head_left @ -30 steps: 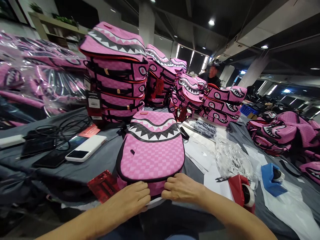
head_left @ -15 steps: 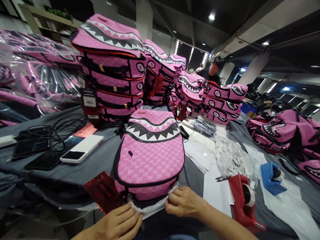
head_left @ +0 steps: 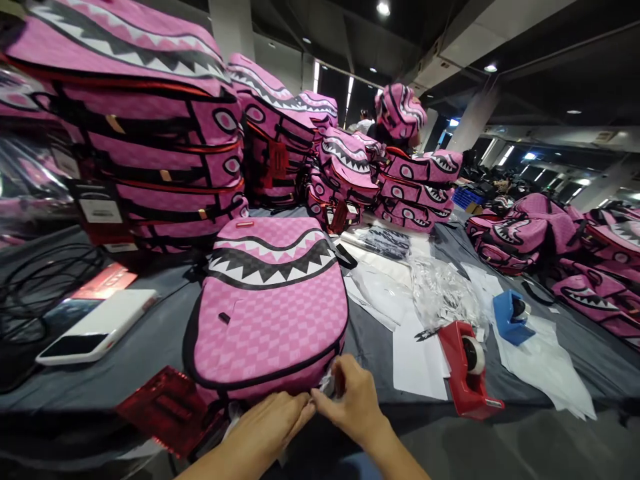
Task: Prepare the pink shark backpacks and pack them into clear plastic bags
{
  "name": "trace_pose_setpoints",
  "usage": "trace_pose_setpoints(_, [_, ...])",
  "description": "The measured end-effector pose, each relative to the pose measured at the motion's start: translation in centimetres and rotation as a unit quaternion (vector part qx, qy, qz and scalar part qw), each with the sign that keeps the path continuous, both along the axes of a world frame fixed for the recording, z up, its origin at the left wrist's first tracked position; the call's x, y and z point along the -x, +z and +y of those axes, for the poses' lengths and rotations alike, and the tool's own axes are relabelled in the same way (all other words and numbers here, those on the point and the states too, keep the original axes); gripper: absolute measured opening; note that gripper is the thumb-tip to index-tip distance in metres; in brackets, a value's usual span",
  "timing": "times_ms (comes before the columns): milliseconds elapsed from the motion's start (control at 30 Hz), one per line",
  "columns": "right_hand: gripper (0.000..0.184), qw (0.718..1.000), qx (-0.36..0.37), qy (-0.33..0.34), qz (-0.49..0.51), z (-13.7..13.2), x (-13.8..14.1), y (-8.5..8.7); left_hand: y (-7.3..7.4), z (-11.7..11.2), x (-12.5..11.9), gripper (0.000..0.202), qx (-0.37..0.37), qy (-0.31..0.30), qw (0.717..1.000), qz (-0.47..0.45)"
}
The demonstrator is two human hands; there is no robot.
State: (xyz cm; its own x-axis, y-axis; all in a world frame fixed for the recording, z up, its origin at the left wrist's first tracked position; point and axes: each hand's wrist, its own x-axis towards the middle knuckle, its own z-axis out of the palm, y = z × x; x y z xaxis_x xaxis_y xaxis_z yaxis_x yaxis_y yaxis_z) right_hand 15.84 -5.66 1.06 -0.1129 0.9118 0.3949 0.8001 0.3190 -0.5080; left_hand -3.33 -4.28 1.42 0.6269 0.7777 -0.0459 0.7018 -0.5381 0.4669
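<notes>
A pink checkered backpack [head_left: 270, 307] with a shark-mouth print lies flat on the grey table [head_left: 150, 347] in front of me. Both my hands meet at its near bottom edge. My left hand [head_left: 273, 421] has its fingers pressed together on a bit of clear plastic wrap [head_left: 327, 383] under the bag. My right hand [head_left: 350, 400] pinches the same plastic at the bag's bottom right corner. A red hang tag [head_left: 167, 408] lies by the bag's lower left corner.
Tall stacks of the same pink backpacks [head_left: 145, 133] stand behind and to the left. Phones [head_left: 95, 327] and cables lie at left. A red tape dispenser [head_left: 465, 367], a blue one [head_left: 510, 317], paper sheets and plastic bags lie at right. A person works far behind.
My hands have drawn together at the bag's near edge, from flat and apart to pinching the plastic. The view has shifted left and closer to the bag.
</notes>
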Motion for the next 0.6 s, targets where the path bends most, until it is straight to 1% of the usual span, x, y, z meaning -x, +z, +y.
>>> trace_pose_setpoints(67, [0.036,0.990,0.058,-0.011,-0.129,1.0,0.5,2.2,0.6,-0.2,-0.2,0.040,0.025,-0.006,0.997,0.072])
trace_pose_setpoints(100, [0.036,0.978,0.082,-0.014,-0.191,1.4,0.8,3.1,1.0,-0.4,-0.3,0.041,0.034,0.000,0.994,0.102])
trace_pose_setpoints(133, [0.030,0.965,0.101,-0.011,-0.244,1.8,1.1,3.7,1.2,-0.5,-0.4,0.042,0.035,0.011,0.993,0.116])
trace_pose_setpoints(167, [0.022,0.952,0.110,-0.001,-0.284,2.0,1.4,4.0,1.5,-0.5,-0.6,0.041,0.032,0.019,0.992,0.120])
trace_pose_setpoints(233, [0.007,0.939,0.100,0.029,-0.328,2.1,1.6,3.8,2.0,-0.6,-0.9,0.038,0.022,0.026,0.993,0.114])
trace_pose_setpoints(267, [0.006,0.940,0.087,0.039,-0.328,2.1,1.5,3.3,2.3,-0.6,-1.0,0.036,0.019,0.026,0.993,0.114])
trace_pose_setpoints(300, [0.007,0.947,0.072,0.040,-0.310,2.0,1.2,2.7,2.6,-0.6,-1.1,0.035,0.023,0.026,0.992,0.120])
trace_pose_setpoints(333, [0.008,0.961,0.060,0.027,-0.270,2.0,0.8,2.0,3.0,-0.6,-1.2,0.034,0.031,0.027,0.990,0.133])
trace_pose_setpoints(367, [0.007,0.978,0.051,0.005,-0.203,1.9,0.4,1.3,3.4,-0.6,-1.3,0.033,0.043,0.027,0.987,0.149])
trace_pose_setpoints(400, [0.011,0.993,0.053,-0.021,-0.106,1.9,-0.1,0.5,3.7,-0.6,-1.4,0.033,0.053,0.026,0.985,0.165])
trace_pose_setpoints(433, [0.019,0.996,0.070,-0.046,0.018,1.8,-0.5,-0.3,4.1,-0.6,-1.4,0.033,0.062,0.022,0.981,0.180])
trace_pose_setpoints(467, [0.030,0.980,0.104,-0.064,0.157,1.7,-0.7,-1.0,4.3,-0.6,-1.5,0.032,0.065,0.019,0.979,0.192])
trace_pose_setpoints(500, [0.042,0.941,0.148,-0.074,0.293,1.6,-0.8,-1.7,4.5,-0.6,-1.5,0.032,0.063,0.015,0.978,0.199])
trace_pose_setpoints(533, [0.052,0.887,0.194,-0.079,0.411,1.5,-0.7,-2.3,4.5,-0.6,-1.5,0.031,0.060,0.011,0.977,0.203])
trace_pose_setpoints(567, [0.060,0.832,0.233,-0.081,0.498,1.4,-0.4,-2.7,4.5,-0.6,-1.6,0.031,0.056,0.007,0.977,0.204])
trace_pose_setpoints(600, [0.065,0.789,0.257,-0.082,0.551,1.2,-0.1,-3.0,4.3,-0.5,-1.5,0.031,0.055,0.003,0.978,0.203])
